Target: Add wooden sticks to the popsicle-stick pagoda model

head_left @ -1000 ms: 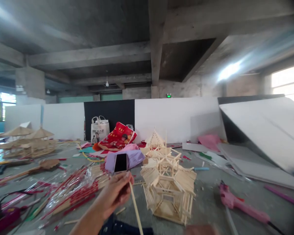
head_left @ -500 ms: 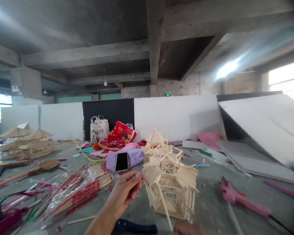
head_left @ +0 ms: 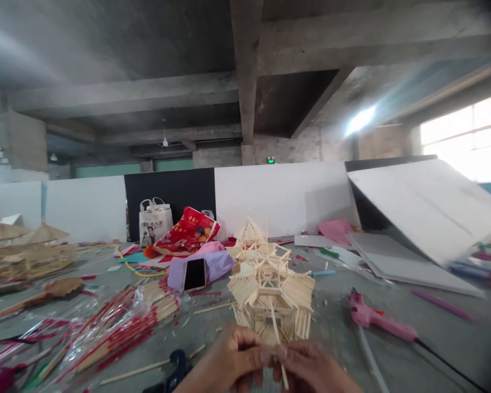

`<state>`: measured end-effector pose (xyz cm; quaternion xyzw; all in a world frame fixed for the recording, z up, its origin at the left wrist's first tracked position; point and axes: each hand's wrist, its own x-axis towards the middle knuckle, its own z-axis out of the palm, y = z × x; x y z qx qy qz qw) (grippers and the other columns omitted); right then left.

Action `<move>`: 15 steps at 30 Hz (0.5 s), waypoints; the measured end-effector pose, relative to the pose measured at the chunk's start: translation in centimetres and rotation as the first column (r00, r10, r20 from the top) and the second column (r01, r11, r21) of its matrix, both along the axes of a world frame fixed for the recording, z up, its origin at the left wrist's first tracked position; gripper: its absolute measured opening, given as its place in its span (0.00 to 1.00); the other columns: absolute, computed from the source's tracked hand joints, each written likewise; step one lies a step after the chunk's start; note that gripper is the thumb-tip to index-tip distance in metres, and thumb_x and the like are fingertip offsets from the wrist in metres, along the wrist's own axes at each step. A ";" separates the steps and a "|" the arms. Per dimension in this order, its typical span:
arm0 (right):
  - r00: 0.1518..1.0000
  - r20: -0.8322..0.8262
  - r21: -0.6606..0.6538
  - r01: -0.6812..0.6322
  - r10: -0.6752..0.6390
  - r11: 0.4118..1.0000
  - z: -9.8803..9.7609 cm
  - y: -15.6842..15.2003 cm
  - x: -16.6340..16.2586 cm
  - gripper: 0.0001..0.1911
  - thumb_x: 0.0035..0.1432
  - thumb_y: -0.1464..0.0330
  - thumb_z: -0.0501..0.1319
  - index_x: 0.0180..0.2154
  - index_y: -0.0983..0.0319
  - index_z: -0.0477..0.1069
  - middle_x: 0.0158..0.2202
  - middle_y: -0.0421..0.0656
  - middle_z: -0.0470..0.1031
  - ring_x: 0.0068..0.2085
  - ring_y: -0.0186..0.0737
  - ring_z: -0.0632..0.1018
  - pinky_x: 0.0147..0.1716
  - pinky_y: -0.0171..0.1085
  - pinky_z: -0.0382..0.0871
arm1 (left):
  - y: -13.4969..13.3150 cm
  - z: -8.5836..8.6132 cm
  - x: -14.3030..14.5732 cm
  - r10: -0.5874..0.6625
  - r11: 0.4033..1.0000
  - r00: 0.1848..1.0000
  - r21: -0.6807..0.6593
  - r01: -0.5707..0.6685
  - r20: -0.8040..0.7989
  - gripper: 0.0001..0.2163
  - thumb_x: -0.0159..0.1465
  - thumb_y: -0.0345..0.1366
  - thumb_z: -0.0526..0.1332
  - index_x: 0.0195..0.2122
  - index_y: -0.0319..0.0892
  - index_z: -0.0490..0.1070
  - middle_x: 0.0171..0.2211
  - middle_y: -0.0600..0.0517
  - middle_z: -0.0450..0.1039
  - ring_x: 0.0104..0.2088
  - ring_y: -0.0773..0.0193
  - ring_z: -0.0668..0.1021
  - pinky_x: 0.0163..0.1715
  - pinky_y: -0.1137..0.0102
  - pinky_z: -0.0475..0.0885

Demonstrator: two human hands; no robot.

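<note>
Wooden stick [head_left: 277, 341] pinched between both hands, low in the middle of the view: left hand [head_left: 233, 363] and right hand [head_left: 306, 367] have fingertips clamped together on it, just in front of the stick tower [head_left: 270, 289]. Pink glue gun [head_left: 378, 322] lies on the right, phone [head_left: 195, 274] beyond on the left.

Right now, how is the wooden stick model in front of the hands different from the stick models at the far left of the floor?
The near pagoda model is narrow and stacked in tiers; the far-left models are low and wide. The near pagoda model is pale with open framing, while the far-left models look browner and have broad cone roofs. The near pagoda model stands just beyond both hands; the far-left models stand apart from them. Both appear to be built from thin wooden sticks.
</note>
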<state>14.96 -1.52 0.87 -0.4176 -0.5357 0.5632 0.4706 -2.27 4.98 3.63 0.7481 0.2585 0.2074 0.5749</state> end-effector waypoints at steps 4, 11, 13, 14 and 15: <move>0.999 -0.041 -0.092 0.027 -0.031 0.995 0.4 -0.5 -0.2 0.29 0.47 0.44 0.58 0.25 0.66 0.67 0.15 0.41 0.68 0.13 0.25 0.62 0.12 0.26 0.47 | -0.3 0.2 0.1 0.041 0.999 0.999 -0.023 -0.041 0.002 0.18 0.53 0.51 0.62 0.27 0.37 0.73 0.16 0.58 0.67 0.11 0.79 0.62 0.09 0.81 0.51; 0.987 0.158 0.053 -0.028 0.019 0.998 0.5 -0.7 0.0 0.31 0.47 0.43 0.56 0.27 0.67 0.68 0.17 0.40 0.66 0.16 0.25 0.62 0.14 0.27 0.49 | -0.3 0.5 0.0 0.044 0.999 0.999 -0.020 -0.043 0.026 0.18 0.53 0.51 0.62 0.29 0.38 0.72 0.17 0.57 0.68 0.11 0.78 0.63 0.09 0.81 0.50; 0.950 0.312 0.167 -0.029 -0.025 0.985 0.1 -0.7 0.0 0.29 0.48 0.45 0.57 0.24 0.67 0.68 0.16 0.37 0.61 0.18 0.25 0.59 0.16 0.27 0.47 | -0.4 0.6 -0.1 0.042 0.998 0.998 -0.039 -0.039 0.056 0.19 0.52 0.51 0.63 0.32 0.38 0.72 0.17 0.58 0.68 0.11 0.78 0.63 0.09 0.81 0.50; 0.924 0.379 0.212 -0.038 -0.046 0.977 -0.1 -0.6 -0.1 0.26 0.49 0.48 0.58 0.22 0.66 0.66 0.17 0.35 0.58 0.19 0.25 0.57 0.17 0.28 0.46 | -0.5 0.7 -0.1 0.042 0.998 0.996 -0.050 -0.038 0.075 0.20 0.51 0.51 0.64 0.33 0.38 0.72 0.17 0.58 0.68 0.11 0.79 0.62 0.09 0.81 0.50; 0.898 0.435 0.242 -0.049 -0.063 0.969 -0.4 -0.6 -0.2 0.22 0.50 0.52 0.59 0.20 0.65 0.63 0.17 0.34 0.55 0.20 0.25 0.55 0.17 0.29 0.44 | -0.6 0.7 -0.1 0.040 0.998 0.995 -0.056 -0.035 0.094 0.20 0.51 0.51 0.64 0.34 0.37 0.72 0.17 0.58 0.68 0.11 0.79 0.62 0.09 0.81 0.50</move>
